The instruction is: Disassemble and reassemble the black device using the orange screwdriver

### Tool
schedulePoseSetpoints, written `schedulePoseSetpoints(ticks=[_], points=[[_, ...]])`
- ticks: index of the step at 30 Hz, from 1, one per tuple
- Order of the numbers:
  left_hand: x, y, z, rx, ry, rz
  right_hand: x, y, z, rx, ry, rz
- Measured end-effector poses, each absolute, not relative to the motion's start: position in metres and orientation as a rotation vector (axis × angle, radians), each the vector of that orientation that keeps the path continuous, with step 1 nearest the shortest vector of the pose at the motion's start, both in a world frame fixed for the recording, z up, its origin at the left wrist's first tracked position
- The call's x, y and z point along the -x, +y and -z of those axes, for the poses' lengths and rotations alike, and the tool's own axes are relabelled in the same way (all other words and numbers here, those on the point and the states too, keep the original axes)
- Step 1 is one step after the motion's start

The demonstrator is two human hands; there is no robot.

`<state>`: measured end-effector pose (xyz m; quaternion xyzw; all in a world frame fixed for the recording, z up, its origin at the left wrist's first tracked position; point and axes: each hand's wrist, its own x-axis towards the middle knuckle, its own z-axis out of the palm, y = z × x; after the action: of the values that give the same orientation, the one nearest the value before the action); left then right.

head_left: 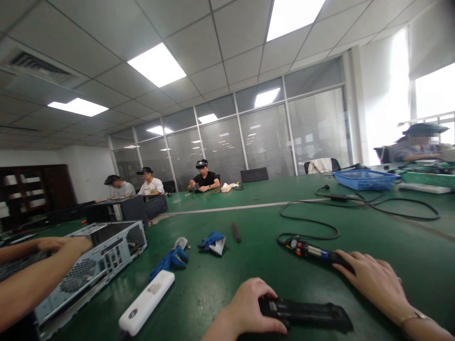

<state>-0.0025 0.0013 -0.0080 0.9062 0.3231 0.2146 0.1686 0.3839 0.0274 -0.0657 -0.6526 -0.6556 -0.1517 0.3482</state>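
My left hand (247,305) is closed around one end of a long black plastic part (309,312) lying low over the green table at the front. Its thumb is on the near side and the fingers curl over the far side. To the right, my right hand (375,279) rests with thumb and fingers about the black rear end of a corded electric screwdriver (316,252). The tool lies on the table, its front end pointing left, with a black cable (313,202) looping away behind it. What lies under my right palm is hidden.
A white power strip (147,303), blue-and-white gloves (172,258) and a dark bar (235,232) lie to the left. Another person's arms (46,270) reach into an open metal computer case (103,255). A blue basket (366,179) stands back right; several people sit around the table.
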Motion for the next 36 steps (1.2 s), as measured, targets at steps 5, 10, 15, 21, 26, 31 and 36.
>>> schedulePoseSetpoints(ticks=[5, 10, 15, 21, 26, 31, 36], points=[[0.002, 0.000, 0.008, -2.576, 0.919, -0.619, -0.321, 0.026, 0.044, 1.661, -1.922, 0.249], [0.002, 0.000, 0.009, -2.575, 0.936, -0.632, -0.281, 0.023, 0.028, 1.549, -2.069, 0.074], [0.002, 0.000, 0.011, -2.609, 0.962, -0.636, -0.276, 0.018, 0.020, 1.496, -2.116, -0.025], [0.003, 0.000, 0.013, -2.622, 0.932, -0.649, -0.277, 0.009, 0.022, 1.496, -2.109, -0.050], [0.002, 0.000, 0.011, -2.639, 0.896, -0.658, -0.275, -0.002, 0.021, 1.491, -2.100, -0.033], [0.001, -0.002, 0.010, -2.648, 0.917, -0.668, -0.276, -0.005, 0.014, 1.439, -2.132, -0.063], [0.001, -0.003, 0.011, -2.657, 0.917, -0.678, -0.278, -0.006, 0.014, 1.411, -2.144, -0.117]])
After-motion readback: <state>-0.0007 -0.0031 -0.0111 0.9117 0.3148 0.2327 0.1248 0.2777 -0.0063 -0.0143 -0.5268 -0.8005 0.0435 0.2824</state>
